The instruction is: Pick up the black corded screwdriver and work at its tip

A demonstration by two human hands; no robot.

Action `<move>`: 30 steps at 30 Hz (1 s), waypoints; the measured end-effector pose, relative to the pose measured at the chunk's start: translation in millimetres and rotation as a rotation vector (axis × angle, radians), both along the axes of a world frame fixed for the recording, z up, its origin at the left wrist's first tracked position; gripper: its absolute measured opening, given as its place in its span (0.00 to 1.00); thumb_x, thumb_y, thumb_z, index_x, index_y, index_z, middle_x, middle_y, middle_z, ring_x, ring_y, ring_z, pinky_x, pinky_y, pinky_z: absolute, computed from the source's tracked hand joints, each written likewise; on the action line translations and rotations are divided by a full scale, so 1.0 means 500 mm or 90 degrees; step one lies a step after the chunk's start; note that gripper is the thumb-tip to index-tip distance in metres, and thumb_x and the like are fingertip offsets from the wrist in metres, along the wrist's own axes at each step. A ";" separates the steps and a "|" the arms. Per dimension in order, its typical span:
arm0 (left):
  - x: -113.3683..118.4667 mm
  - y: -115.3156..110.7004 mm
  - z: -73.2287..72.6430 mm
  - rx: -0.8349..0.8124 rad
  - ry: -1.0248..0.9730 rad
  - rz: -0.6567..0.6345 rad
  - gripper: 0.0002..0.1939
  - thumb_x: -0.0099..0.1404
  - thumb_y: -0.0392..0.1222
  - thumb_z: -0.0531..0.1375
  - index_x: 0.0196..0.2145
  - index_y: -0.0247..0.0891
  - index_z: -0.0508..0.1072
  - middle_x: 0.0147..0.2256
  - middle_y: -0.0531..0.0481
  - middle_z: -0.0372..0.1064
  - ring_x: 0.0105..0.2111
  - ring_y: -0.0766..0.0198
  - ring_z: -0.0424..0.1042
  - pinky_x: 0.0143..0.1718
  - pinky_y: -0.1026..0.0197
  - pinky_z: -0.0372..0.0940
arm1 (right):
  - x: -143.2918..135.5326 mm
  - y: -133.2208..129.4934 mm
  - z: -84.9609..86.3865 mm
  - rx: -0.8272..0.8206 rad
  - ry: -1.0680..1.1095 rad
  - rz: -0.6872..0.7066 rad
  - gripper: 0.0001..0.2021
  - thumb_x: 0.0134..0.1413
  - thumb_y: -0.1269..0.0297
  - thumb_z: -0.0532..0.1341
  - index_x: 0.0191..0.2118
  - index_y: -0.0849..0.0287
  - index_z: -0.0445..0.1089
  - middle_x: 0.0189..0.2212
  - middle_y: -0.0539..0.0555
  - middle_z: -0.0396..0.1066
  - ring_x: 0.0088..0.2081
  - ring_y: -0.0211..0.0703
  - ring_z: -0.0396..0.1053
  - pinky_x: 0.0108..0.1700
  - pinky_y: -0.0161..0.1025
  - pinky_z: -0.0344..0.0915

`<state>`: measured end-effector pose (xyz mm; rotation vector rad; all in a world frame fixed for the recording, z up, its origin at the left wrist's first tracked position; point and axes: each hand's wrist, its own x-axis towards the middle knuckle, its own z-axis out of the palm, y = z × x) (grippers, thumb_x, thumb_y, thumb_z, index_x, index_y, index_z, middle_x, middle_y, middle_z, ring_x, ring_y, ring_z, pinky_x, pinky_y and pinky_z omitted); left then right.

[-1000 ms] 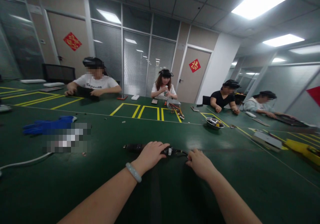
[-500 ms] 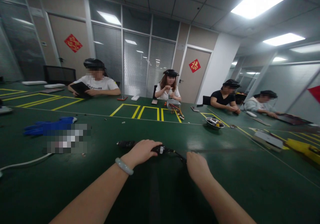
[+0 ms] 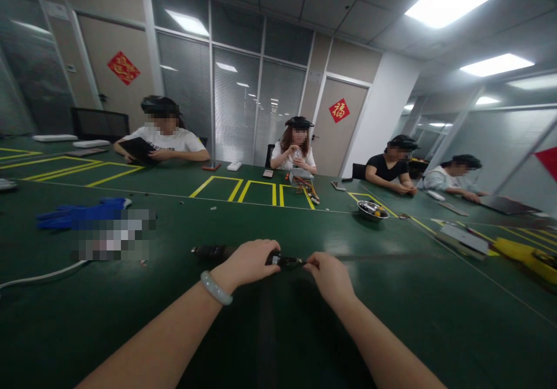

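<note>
A long black tool with a small metal tip, which looks like an electric screwdriver [image 3: 212,253], lies across the green table in front of me, its tip pointing left. My left hand [image 3: 251,262] is wrapped over its body from above. From the right end of the tool runs a thin dark cord [image 3: 295,261]. My right hand [image 3: 331,277] pinches this cord close to the tool, with thumb and forefinger together. The rest of the cord is hidden by the hand and the dark table.
Blue gloves [image 3: 80,214] and a blurred-out item with a white cable [image 3: 47,276] lie to the left. A metal bowl [image 3: 372,210] of small parts stands ahead right, and a yellow item [image 3: 524,257] farther right. Several people sit across the green table [image 3: 174,250].
My right hand has moved left along the cord, closer to the tool's end, and now pinches it. The tool and my left hand have shifted slightly left.
</note>
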<state>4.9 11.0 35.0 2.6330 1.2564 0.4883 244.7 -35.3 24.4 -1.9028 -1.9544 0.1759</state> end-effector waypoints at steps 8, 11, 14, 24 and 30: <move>0.034 -0.007 -0.037 0.084 -0.035 0.023 0.13 0.63 0.47 0.59 0.45 0.43 0.68 0.42 0.50 0.69 0.42 0.57 0.68 0.45 0.56 0.61 | -0.013 0.000 -0.014 -0.017 0.023 0.010 0.03 0.53 0.61 0.64 0.32 0.50 0.75 0.33 0.45 0.75 0.36 0.38 0.70 0.34 0.35 0.57; 0.030 -0.004 -0.039 0.082 -0.048 0.003 0.13 0.63 0.46 0.60 0.46 0.43 0.68 0.42 0.50 0.70 0.43 0.57 0.68 0.46 0.56 0.61 | -0.016 -0.002 -0.012 0.002 -0.004 0.019 0.04 0.55 0.60 0.62 0.33 0.51 0.74 0.35 0.47 0.75 0.36 0.38 0.70 0.35 0.35 0.58; 0.025 -0.006 -0.035 0.066 -0.047 -0.034 0.14 0.63 0.45 0.59 0.46 0.44 0.69 0.43 0.50 0.70 0.44 0.57 0.68 0.47 0.56 0.61 | -0.020 -0.005 -0.010 0.019 -0.038 0.029 0.05 0.57 0.61 0.61 0.34 0.53 0.74 0.35 0.48 0.75 0.36 0.38 0.70 0.36 0.35 0.59; 0.084 -0.032 -0.045 0.137 0.006 -0.032 0.05 0.65 0.40 0.58 0.40 0.41 0.69 0.41 0.49 0.67 0.42 0.57 0.67 0.43 0.56 0.60 | -0.020 -0.002 -0.019 0.041 -0.062 0.056 0.04 0.56 0.64 0.61 0.32 0.54 0.73 0.32 0.48 0.73 0.35 0.37 0.67 0.36 0.34 0.57; 0.079 -0.026 -0.045 0.120 0.008 -0.031 0.03 0.67 0.39 0.56 0.38 0.40 0.69 0.39 0.50 0.67 0.40 0.59 0.68 0.41 0.57 0.62 | -0.020 0.001 -0.023 0.037 -0.063 0.061 0.04 0.56 0.64 0.62 0.32 0.54 0.73 0.32 0.48 0.73 0.35 0.37 0.68 0.38 0.35 0.58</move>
